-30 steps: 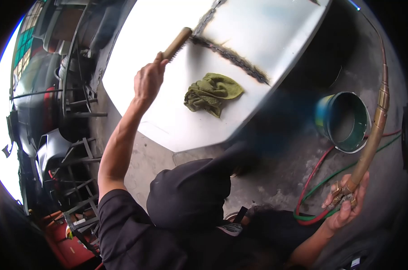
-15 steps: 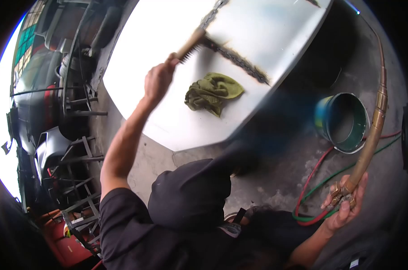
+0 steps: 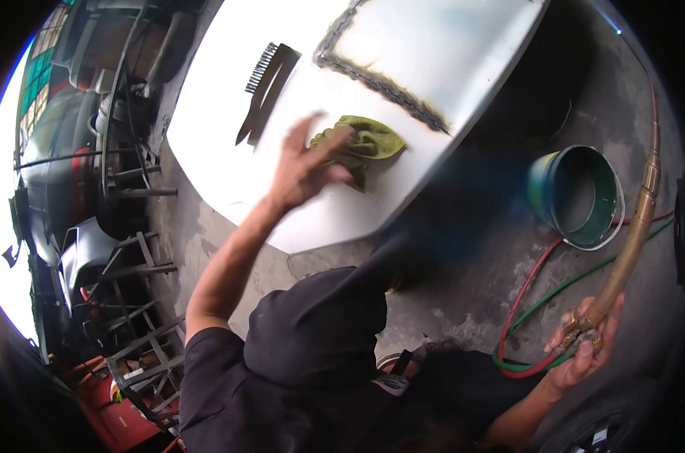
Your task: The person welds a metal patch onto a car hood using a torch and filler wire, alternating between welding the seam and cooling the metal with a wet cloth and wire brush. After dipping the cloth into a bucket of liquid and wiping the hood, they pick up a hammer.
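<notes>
My left hand [image 3: 305,170] hangs over the white metal panel [image 3: 229,162] with its fingers apart, blurred by motion. Under and beside its fingertips lies a crumpled green cloth [image 3: 380,142]; whether they touch cannot be made out. Up and left of that hand, a wire brush [image 3: 268,90] rests on the panel, bristles facing left. In my right hand [image 3: 584,340], the fingers wrap round the valve end of a brass gas torch [image 3: 631,241]. The torch points up and away from the panel, with a small bluish-white flame at its tip. A dark, scorched weld seam [image 3: 388,92] crosses the panel.
A green bucket [image 3: 618,196] stands on the concrete floor at right. Red and green hoses [image 3: 527,302] loop from the torch across the floor. Metal stands [image 3: 142,264] and a silver car part [image 3: 93,253] are at left, with a vehicle behind. A wheel [image 3: 599,434] shows at bottom right.
My left hand has let go of the wire brush, which now lies on the panel, and has moved down and right to the cloth. The torch has shifted slightly right.
</notes>
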A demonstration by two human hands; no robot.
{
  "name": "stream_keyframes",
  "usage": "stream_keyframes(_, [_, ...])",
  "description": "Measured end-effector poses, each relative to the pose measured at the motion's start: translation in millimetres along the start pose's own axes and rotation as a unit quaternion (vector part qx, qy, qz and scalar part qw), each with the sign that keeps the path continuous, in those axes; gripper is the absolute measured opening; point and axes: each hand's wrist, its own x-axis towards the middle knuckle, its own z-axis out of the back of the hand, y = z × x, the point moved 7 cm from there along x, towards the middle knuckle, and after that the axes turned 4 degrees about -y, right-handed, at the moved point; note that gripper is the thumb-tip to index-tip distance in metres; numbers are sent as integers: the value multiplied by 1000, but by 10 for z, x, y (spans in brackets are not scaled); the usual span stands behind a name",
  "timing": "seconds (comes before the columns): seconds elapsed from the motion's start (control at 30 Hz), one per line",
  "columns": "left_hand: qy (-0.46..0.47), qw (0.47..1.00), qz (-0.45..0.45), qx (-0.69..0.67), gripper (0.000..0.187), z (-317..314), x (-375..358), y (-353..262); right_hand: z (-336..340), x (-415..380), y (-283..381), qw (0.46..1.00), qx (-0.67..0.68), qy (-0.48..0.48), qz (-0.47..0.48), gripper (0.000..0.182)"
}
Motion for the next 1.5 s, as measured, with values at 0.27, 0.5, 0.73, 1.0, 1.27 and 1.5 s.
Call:
stream_keyframes(0.27, [3,986,-165,20,51,-622,841,-409,-56,102,-81,1000,8,5,-23,80])
stream_keyframes(0.5, [-134,978,42,152,14,-278,1264,813,-17,134,-68,1000,10,22,0,77])
stream_keyframes(0.73, [-61,992,-106,-6,30,-789,1100,-796,40,144,-98,1000,22,12,-19,80])
stream_keyframes(1.0, [-142,961,158,175,23,196,1422,1203,199,3,-28,1000,18,-10,14,80])
stream_keyframes(1.27, [-38,987,-133,-83,27,-1294,1145,-909,254,-52,61,1000,11,-20,8,80])
stream_keyframes(1.5, [337,837,-173,-395,48,-1048,663,-2842,339,-155,226,998,44,-34,23,82])
